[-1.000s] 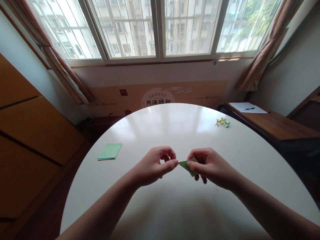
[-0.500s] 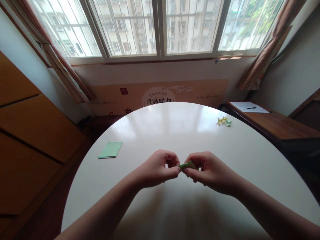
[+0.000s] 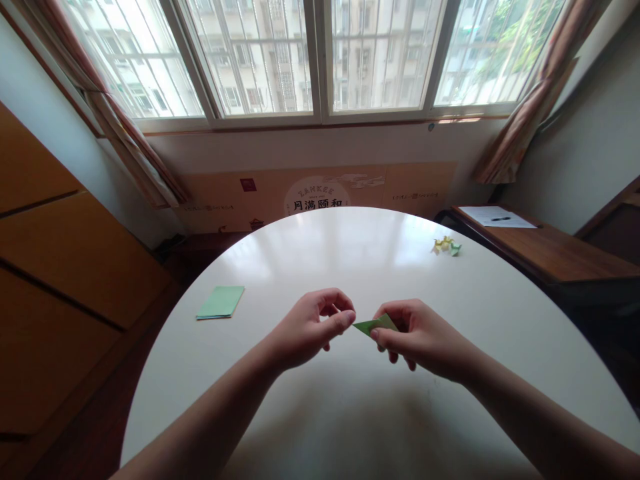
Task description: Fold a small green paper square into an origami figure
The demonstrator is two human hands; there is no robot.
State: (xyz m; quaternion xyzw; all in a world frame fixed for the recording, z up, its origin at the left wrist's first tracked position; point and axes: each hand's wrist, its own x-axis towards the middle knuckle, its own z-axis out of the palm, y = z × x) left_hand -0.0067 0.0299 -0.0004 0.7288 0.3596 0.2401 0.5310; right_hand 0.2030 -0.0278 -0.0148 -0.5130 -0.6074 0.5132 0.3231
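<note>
A small piece of folded green paper (image 3: 385,322) is held above the white table, with a pointed end toward the left. My right hand (image 3: 413,330) pinches its wider part, thumb in front and fingers behind, which hides some of the folds. At the pointed tip, my left hand (image 3: 320,323) has thumb and forefinger closed together; only the very end of the paper meets them. On the table's left side lies a stack of light green square paper (image 3: 221,302). Several small folded paper pieces (image 3: 447,245), yellow and pale green, sit at the far right.
The round white table (image 3: 320,267) has its curved far edge near a low panel with printed lettering (image 3: 320,193). To the right stands a brown wooden desk (image 3: 560,250) with a white sheet (image 3: 495,217) and a dark pen (image 3: 501,219). Wooden cabinets (image 3: 60,267) rise at the left.
My left hand has drawn slightly left and up, out to the paper's tip. More of the green paper now shows, turned with a flat triangular face toward me, in my right hand.
</note>
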